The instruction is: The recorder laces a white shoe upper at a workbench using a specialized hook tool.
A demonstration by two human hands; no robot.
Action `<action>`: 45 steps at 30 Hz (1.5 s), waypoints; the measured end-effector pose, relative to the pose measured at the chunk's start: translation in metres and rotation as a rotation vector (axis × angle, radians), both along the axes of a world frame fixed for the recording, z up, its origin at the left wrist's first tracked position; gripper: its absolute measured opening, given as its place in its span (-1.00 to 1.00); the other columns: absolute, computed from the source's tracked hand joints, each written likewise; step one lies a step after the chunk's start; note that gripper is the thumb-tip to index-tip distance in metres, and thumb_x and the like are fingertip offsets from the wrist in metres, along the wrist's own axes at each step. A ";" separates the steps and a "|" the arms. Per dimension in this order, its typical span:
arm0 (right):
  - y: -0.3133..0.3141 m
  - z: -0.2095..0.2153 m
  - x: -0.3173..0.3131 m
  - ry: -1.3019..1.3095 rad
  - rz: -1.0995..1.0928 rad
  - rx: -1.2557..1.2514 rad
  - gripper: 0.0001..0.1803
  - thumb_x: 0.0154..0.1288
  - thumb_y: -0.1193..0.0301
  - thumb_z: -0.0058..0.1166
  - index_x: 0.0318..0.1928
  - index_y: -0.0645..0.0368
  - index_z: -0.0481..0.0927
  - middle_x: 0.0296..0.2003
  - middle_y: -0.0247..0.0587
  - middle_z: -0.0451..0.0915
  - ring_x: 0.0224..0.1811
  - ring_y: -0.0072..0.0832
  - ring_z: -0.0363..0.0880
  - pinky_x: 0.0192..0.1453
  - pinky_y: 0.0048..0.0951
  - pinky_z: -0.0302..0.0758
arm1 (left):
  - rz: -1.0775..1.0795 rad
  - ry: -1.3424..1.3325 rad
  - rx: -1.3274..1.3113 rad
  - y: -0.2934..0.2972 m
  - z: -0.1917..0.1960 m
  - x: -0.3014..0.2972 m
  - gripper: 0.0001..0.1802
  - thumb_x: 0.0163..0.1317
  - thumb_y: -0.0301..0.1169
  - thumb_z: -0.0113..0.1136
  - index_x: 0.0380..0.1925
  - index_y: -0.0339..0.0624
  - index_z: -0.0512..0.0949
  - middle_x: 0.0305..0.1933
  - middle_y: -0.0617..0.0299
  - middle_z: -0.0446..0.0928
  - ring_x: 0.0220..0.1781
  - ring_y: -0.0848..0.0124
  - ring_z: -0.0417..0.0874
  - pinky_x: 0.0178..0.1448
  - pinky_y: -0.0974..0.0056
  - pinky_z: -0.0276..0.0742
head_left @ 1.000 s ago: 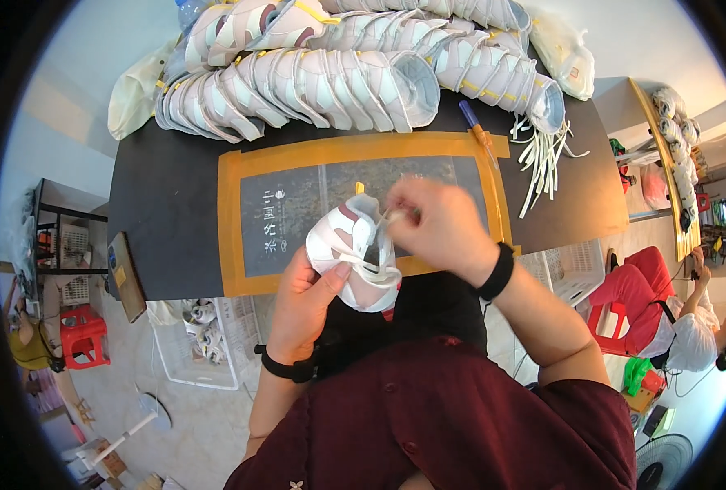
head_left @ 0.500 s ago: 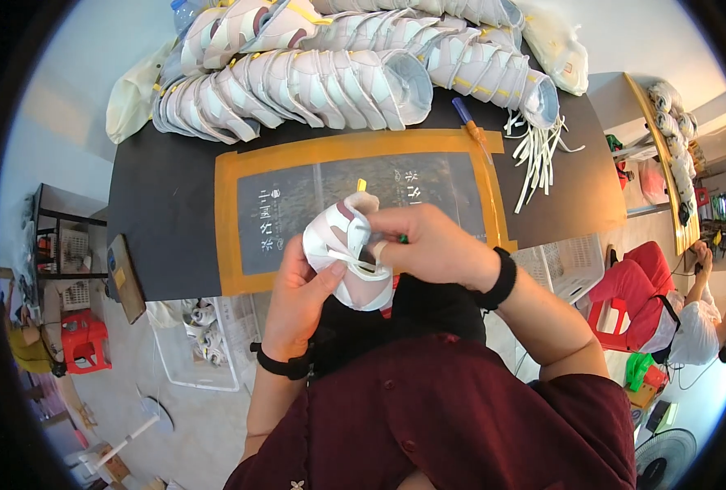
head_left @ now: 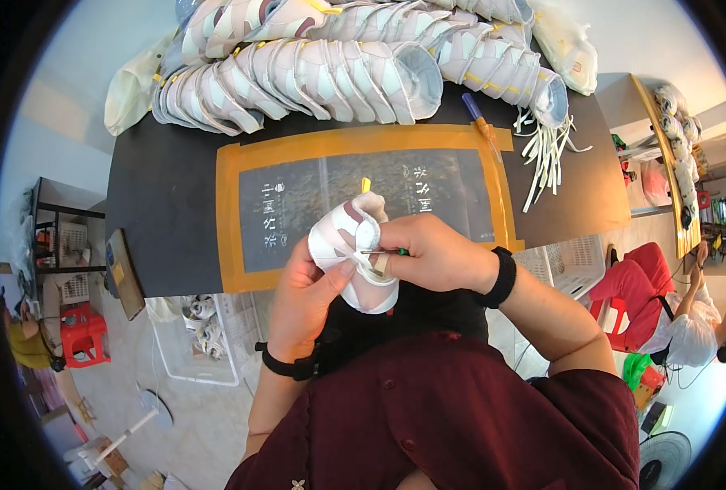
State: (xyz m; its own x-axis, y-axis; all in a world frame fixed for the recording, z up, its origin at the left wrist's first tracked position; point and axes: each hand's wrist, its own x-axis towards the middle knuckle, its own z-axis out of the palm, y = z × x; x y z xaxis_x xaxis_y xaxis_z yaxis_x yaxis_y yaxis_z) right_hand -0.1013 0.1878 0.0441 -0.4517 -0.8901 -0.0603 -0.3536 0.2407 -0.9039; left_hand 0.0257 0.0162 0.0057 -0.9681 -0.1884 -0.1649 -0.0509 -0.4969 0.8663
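Note:
My left hand (head_left: 307, 282) is closed on a small shoe upper (head_left: 369, 296), white and pale pink with maroon patches and a yellow tab at its heel. The thumb presses near a white lace (head_left: 358, 256) on the upper's front. From the other side, my right hand (head_left: 436, 255) pinches a thin tool, of which only a green bit (head_left: 403, 252) shows between the fingers. Its fingertips sit at the lace and the upper's opening. Most of the tool is hidden by the hand.
Rows of nested shoe uppers (head_left: 338, 82) line the table's far side. White laces (head_left: 549, 159) hang in a bunch at right, near a blue-capped pen-like tool (head_left: 479, 118). Orange tape frames a clear sheet (head_left: 298, 175) on the dark table. A crate (head_left: 195, 367) stands below left; another person (head_left: 681, 302) sits at right.
My right hand has come lower and nearer to the lace. The lace's loose strip, sticking out across the upper before, is now gathered at my left thumb. The upper stays in my left hand.

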 end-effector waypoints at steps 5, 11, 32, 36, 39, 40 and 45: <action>-0.008 -0.001 0.005 0.207 -0.153 0.015 -0.81 0.18 0.36 0.08 -0.21 0.11 0.63 -0.37 -0.06 0.63 -0.32 -0.05 0.64 -0.25 -0.15 0.55 | -0.039 -0.005 -0.026 -0.003 0.002 0.004 -0.53 0.32 -0.45 0.26 0.20 -0.28 0.41 0.14 0.19 0.55 0.15 0.46 0.54 0.25 0.28 0.45; -0.009 0.003 -0.001 0.206 -0.248 0.112 -0.80 0.11 0.38 0.10 -0.23 0.12 0.64 -0.37 -0.05 0.65 -0.31 -0.06 0.64 -0.22 -0.17 0.54 | -0.038 0.008 -0.007 -0.005 0.001 0.005 -0.55 0.32 -0.46 0.26 0.18 -0.28 0.44 0.13 0.19 0.56 0.14 0.45 0.55 0.25 0.27 0.45; -0.015 0.006 0.002 0.116 -0.077 0.140 -0.78 0.18 0.32 0.12 -0.22 0.14 0.67 -0.34 0.03 0.65 -0.25 -0.03 0.65 -0.15 -0.12 0.55 | 0.032 0.027 -0.014 -0.001 -0.004 0.005 -0.53 0.30 -0.47 0.28 0.19 -0.28 0.43 0.13 0.18 0.55 0.15 0.44 0.55 0.25 0.28 0.44; -0.023 0.000 0.000 0.260 -0.149 0.348 -0.77 0.17 0.33 0.09 -0.24 0.17 0.66 -0.33 0.07 0.65 -0.25 0.01 0.64 -0.14 -0.07 0.55 | -0.029 -0.005 -0.033 -0.002 -0.001 0.007 -0.55 0.32 -0.46 0.26 0.19 -0.28 0.44 0.13 0.19 0.56 0.14 0.46 0.55 0.23 0.29 0.46; -0.017 -0.001 -0.009 0.197 -0.066 0.229 -0.75 0.17 0.31 0.12 -0.27 0.25 0.64 -0.37 0.03 0.66 -0.32 -0.11 0.65 -0.17 -0.15 0.54 | 0.012 0.005 0.013 0.000 0.000 0.005 -0.56 0.33 -0.46 0.24 0.18 -0.28 0.44 0.13 0.19 0.56 0.13 0.46 0.55 0.24 0.28 0.45; -0.015 0.004 -0.015 0.001 -0.040 0.153 -0.74 0.16 0.30 0.15 -0.28 0.27 0.64 -0.39 -0.02 0.65 -0.34 -0.19 0.64 -0.18 -0.20 0.52 | 0.015 0.005 0.013 0.000 0.000 0.006 -0.56 0.33 -0.46 0.24 0.18 -0.28 0.44 0.13 0.19 0.56 0.13 0.46 0.55 0.24 0.28 0.45; -0.012 0.041 -0.029 -0.230 0.097 0.202 -0.70 0.15 0.27 0.21 -0.29 0.29 0.63 -0.44 -0.14 0.63 -0.35 -0.40 0.58 -0.19 -0.34 0.47 | 0.066 0.003 0.091 -0.002 0.000 0.007 -0.54 0.30 -0.48 0.24 0.19 -0.28 0.42 0.13 0.17 0.56 0.15 0.42 0.56 0.27 0.24 0.44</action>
